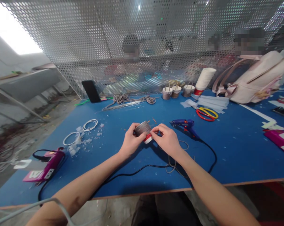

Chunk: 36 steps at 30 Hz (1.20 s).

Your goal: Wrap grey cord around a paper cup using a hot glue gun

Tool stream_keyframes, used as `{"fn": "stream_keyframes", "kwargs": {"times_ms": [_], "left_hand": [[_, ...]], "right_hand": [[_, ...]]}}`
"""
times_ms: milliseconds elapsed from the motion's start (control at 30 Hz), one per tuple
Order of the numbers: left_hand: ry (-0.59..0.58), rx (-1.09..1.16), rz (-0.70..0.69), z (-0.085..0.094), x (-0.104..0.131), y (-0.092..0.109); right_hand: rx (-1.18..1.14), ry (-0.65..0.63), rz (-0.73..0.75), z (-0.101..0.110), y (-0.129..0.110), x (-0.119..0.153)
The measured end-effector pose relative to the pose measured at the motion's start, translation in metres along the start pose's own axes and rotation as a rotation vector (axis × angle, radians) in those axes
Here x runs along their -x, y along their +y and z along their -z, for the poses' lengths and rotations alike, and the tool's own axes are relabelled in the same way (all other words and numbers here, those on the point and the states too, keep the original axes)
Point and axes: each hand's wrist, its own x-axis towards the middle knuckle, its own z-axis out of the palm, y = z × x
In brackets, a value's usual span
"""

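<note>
My left hand (130, 140) is closed around a small paper cup (144, 128), which is tilted above the blue table. Grey cord is wound around much of the cup, and a red and white band shows near its lower end. My right hand (167, 138) pinches the cord against the cup's right side; the fingertips partly hide it. A loose length of grey cord (174, 161) trails below my right wrist onto the table. Just right of my hands lies a blue hot glue gun (185, 123) with a black cable.
Scissors (209, 114) with red and yellow handles lie beyond the glue gun. At the back are cord-wrapped cups (188, 91), stacked paper cups (205, 80), a cord bundle (123, 99) and a phone (91, 91). White rings (90, 125) and a magenta power strip (51, 164) lie left.
</note>
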Motion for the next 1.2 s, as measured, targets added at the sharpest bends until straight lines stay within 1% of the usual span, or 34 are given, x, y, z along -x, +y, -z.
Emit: {"fn": "stream_keyframes", "kwargs": {"times_ms": [133, 467, 933, 1067, 1200], "left_hand": [[0.009, -0.002, -0.019, 0.0002, -0.0004, -0.0015], [-0.002, 0.021, 0.011, -0.0012, -0.0006, -0.0057], [0.043, 0.025, -0.009, 0.0000, 0.0027, -0.0019], [0.047, 0.036, -0.011, 0.0001, 0.0033, -0.0001], [0.046, 0.044, -0.017, 0.0008, 0.0046, 0.0005]], "right_hand": [[0.002, -0.001, 0.002, 0.0002, 0.0003, -0.0001], [-0.018, -0.002, -0.015, 0.0004, 0.0006, -0.0007], [-0.069, -0.011, -0.007, 0.0026, -0.0006, 0.0004], [-0.110, -0.013, -0.045, 0.0033, -0.0009, -0.0004], [-0.222, -0.066, -0.140, 0.0060, -0.0020, -0.0032]]}}
